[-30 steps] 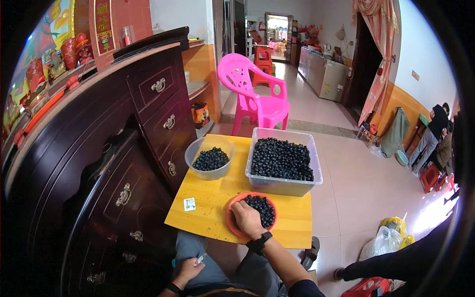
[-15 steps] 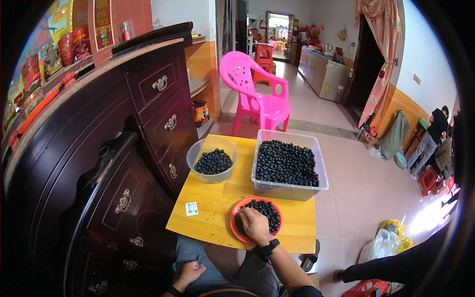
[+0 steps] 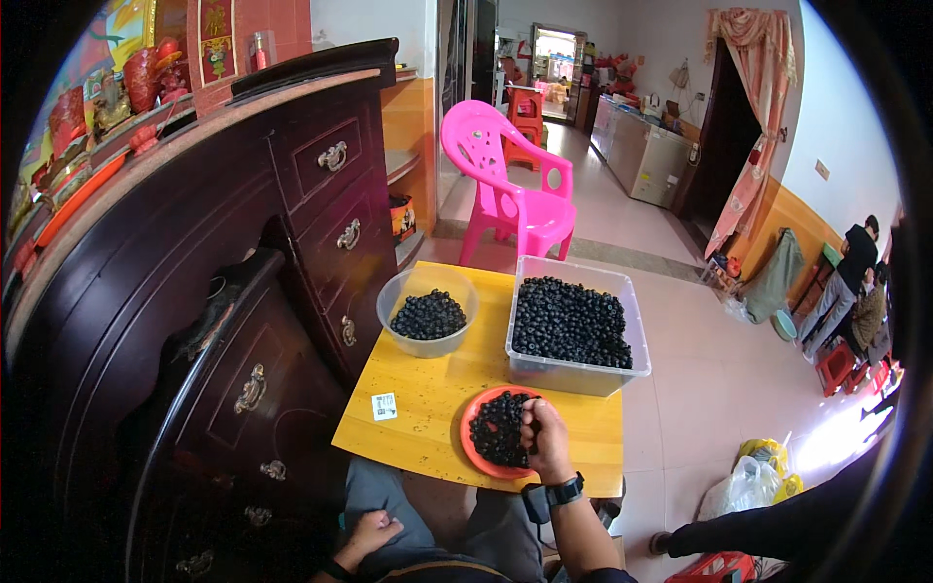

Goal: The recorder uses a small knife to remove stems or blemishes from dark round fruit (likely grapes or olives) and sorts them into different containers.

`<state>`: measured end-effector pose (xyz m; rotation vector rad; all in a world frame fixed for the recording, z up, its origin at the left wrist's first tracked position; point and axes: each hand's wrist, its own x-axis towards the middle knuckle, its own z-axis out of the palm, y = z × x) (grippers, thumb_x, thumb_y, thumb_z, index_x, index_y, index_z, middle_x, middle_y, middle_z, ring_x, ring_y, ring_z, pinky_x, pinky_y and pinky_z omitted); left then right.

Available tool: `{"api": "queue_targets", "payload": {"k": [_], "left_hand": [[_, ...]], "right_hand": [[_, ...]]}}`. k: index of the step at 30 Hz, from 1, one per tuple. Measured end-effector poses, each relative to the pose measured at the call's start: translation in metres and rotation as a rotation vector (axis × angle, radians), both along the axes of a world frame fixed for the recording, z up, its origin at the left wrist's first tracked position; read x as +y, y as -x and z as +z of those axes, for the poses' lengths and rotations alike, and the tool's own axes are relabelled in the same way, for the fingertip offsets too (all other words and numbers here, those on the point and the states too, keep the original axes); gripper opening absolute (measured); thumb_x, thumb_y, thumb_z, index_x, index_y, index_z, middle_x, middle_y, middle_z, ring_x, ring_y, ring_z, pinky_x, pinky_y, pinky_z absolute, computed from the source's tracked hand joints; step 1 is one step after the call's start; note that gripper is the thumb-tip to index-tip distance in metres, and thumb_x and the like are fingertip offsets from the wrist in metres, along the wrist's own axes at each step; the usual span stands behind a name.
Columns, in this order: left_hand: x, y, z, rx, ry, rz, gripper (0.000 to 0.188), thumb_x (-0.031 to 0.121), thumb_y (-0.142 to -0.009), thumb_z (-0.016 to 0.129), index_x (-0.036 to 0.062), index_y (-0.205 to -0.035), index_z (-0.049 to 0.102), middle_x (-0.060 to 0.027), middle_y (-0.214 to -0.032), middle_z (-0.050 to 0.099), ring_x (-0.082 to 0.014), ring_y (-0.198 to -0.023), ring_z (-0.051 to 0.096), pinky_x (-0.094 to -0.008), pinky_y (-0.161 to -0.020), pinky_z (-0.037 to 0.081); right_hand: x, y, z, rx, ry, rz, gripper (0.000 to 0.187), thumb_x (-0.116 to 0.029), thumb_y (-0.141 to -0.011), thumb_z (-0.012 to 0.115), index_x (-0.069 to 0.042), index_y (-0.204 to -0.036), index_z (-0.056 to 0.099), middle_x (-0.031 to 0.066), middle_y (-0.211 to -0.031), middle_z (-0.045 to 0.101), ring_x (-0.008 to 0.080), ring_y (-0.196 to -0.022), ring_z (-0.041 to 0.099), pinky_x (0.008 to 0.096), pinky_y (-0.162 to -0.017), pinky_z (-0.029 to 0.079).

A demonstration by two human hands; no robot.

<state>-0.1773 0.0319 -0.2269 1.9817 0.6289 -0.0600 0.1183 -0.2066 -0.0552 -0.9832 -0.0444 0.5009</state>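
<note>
Hands, two.
Right hand (image 3: 546,434): reaching in over the right side of the plate, its fingers curling inward among the fruit; whether they are pinching a berry, one cannot tell. A black wristband (image 3: 565,489) is circling its wrist.
Left hand (image 3: 374,532): resting on the grey trouser leg (image 3: 374,491), its fingers bending loosely; whether they are enclosing anything, one cannot tell.

Plate (image 3: 466,428), round, orange-red, one: standing on the yellow surface (image 3: 389,437) by the near edge, carrying a loose layer of dark berries (image 3: 493,447), with its orange base showing through in patches.

Bowl (image 3: 428,350), round, translucent, one: standing on the left, farther back than the plate, holding a smaller lot of like berries.

Tub (image 3: 573,377), rectangular, translucent plastic, one: standing to the right of the bowl and beyond the plate, holding the largest lot of berries.

Label (image 3: 385,406), white, square, printed, one: lying flat to the left of the plate. Dark specks are dotting the wood nearby.

Chair (image 3: 520,209), bright pink, with armrests, one: standing on the floor beyond the surface.

Cabinet (image 3: 194,243), dark wood, with metal handles, one: flanking the surface on the left.
</note>
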Motion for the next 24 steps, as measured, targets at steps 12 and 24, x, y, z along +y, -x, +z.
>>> {"api": "queue_targets", "payload": {"k": [12, 24], "left_hand": [[-0.013, 0.000, 0.016, -0.032, 0.008, -0.139, 0.035, 0.034, -0.082, 0.073, 0.0000, -0.084, 0.063, -0.0150, -0.071, 0.065, -0.0216, -0.065, 0.065, -0.0355, -0.059, 0.049], [-0.022, -0.013, 0.049, 0.090, -0.033, -0.215, 0.028, 0.027, -0.084, 0.072, 0.0018, -0.096, 0.066, -0.0044, -0.079, 0.068, -0.0109, -0.070, 0.061, -0.0279, -0.064, 0.049]], "right_hand": [[-0.018, 0.047, -0.008, 0.982, -0.798, 0.001, 0.037, -0.029, -0.103, 0.039, -0.003, -0.124, 0.055, 0.0154, -0.112, 0.062, 0.0241, -0.092, 0.060, 0.0326, -0.073, 0.053], [-0.027, 0.053, -0.025, 0.736, -0.740, 0.123, 0.030, -0.029, -0.101, 0.049, -0.026, -0.130, 0.053, 0.0040, -0.111, 0.063, 0.0122, -0.077, 0.056, 0.0249, -0.062, 0.048]]}}
